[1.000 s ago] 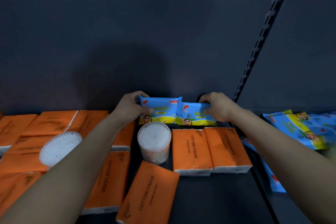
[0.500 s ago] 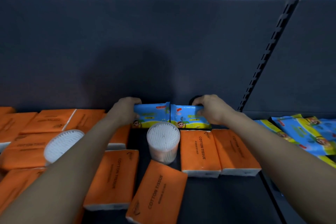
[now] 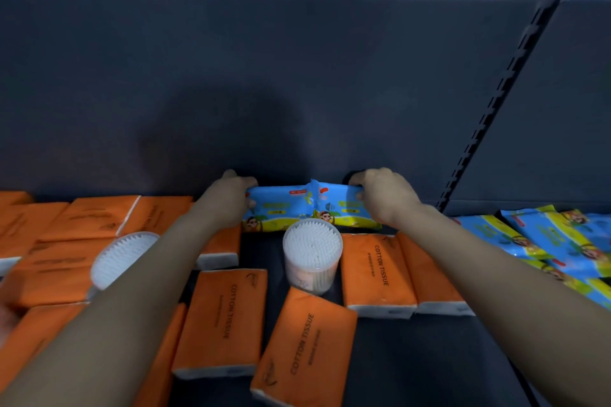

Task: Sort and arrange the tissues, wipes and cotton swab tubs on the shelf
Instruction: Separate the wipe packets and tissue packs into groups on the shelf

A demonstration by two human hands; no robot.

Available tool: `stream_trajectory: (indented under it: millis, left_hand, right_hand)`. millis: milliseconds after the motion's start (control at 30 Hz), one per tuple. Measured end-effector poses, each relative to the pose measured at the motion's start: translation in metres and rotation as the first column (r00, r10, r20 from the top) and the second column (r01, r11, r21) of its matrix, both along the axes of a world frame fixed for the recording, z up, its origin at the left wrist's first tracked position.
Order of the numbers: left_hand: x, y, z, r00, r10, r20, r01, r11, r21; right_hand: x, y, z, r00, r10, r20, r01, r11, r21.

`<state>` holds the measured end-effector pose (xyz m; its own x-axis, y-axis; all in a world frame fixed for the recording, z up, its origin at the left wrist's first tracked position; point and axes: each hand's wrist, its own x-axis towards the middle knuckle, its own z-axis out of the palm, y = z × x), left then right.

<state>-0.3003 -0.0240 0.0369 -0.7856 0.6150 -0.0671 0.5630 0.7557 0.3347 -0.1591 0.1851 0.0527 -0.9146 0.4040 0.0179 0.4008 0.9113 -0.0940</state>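
**Current state.** Two wipes packs lie end to end at the rear of the shelf, close against the back panel. The left hand grips the outer end of the left pack with curled fingers. The right hand grips the outer end of the right pack in the same way. The inner ends of the packs touch. It cannot be told whether the packs rest fully on the shelf or are held slightly raised.

**Hazards.**

1. Buckling at the joint. The packs are probably soft. Inward pressure from both ends could lift the joint, or push one pack over the other, and spoil the row.
2. Tipping of the swab tub. The tub stands upright just in front of the packs, between the two wrists. A wrist drawn straight back could strike the tub. Whether a lid is fitted cannot be told. If there is none, the swabs would spill.
3. Contact with the second tub. This tub lies under the left forearm, on the orange tissue packs. A low withdrawal of the arm could roll or drag it.
4. Skewed tissue pack. This pack lies tilted, with one corner near the base of the upright tub. Any push on the pack would likely pass to the tub.
5. Loose wipes pile. The pile at the right is overlapped and uneven. The right forearm passes beside the pile and could shift it.
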Motion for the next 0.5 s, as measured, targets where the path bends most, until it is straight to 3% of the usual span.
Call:
stream_trajectory:
  millis: [133,300,500]
  left_hand:
    - [0.009,0.004,-0.003,0.987,0.054,-0.149,-0.046,0.997,0.061]
    - [0.017,0.006,-0.003,0.952,0.16,-0.261,-0.129,0.983,0.131]
    - [0.034,0.01,-0.002,0.885,0.215,-0.412,-0.159,0.973,0.167]
  right_hand:
    - [0.0,-0.003,-0.005,1.0,-0.023,-0.002,0.023,0.998,0.064]
    - [0.003,-0.011,-0.011,0.992,-0.057,-0.111,0.08,0.973,0.217]
    - [0.021,-0.009,-0.007,0.974,-0.082,-0.212,0.117,0.981,0.156]
